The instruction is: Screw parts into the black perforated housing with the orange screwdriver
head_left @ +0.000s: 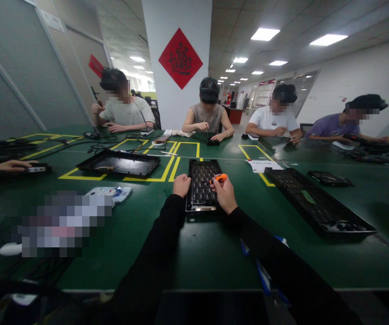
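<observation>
A black rectangular casing (pixel 202 185) with rows of small light marks lies lengthwise in front of me on the green table. My left hand (pixel 182 185) is closed in a curl against its left edge; the fingertips are hidden. In my right hand (pixel 226 195) is an orange-handled screwdriver (pixel 220 178), gripped over the casing's right side. Its thin dark shaft points left and down onto the casing's surface, where the tip is hard to make out. Near the casing's close end there is a pale metallic strip (pixel 205 208).
A shallow black tray (pixel 120 163) lies left, and a long black casing (pixel 319 198) with a green piece lies right. A plastic package (pixel 122 194), a paper sheet (pixel 264 165) and cables share the green table (pixel 208 257). Several people sit opposite; another person's hand (pixel 13 167) is far left.
</observation>
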The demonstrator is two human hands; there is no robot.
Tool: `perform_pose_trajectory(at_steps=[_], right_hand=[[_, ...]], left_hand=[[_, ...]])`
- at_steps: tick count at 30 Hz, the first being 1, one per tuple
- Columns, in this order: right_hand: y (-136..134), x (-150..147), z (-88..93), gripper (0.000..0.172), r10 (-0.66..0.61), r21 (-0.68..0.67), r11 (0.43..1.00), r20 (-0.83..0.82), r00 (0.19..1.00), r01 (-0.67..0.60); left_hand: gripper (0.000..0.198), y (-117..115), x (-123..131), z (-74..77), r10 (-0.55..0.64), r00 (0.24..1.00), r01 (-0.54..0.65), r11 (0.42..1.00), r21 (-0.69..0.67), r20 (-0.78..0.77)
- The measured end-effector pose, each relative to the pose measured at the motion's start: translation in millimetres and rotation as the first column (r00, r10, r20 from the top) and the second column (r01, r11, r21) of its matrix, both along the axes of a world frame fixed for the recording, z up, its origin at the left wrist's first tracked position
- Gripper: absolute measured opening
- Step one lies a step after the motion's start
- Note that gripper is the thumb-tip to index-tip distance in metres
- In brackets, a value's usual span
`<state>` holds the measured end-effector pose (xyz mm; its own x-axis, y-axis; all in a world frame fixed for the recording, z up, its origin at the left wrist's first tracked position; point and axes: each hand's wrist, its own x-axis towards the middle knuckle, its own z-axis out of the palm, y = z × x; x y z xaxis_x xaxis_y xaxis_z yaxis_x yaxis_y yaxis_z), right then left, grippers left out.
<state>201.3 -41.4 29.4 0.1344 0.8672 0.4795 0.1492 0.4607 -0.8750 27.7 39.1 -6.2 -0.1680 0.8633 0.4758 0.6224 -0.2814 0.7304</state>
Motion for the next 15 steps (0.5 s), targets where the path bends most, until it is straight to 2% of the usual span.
perform_pose_trajectory(at_steps=[15], right_hand=[[0.1,0.1,0.4,0.024,0.012,-0.009,1.000,0.003,1.000,-0.012]], left_hand=[[0.030,0.1,0.4,-0.7,-0.003,1.000,0.003,1.000,0.001,0.009]])
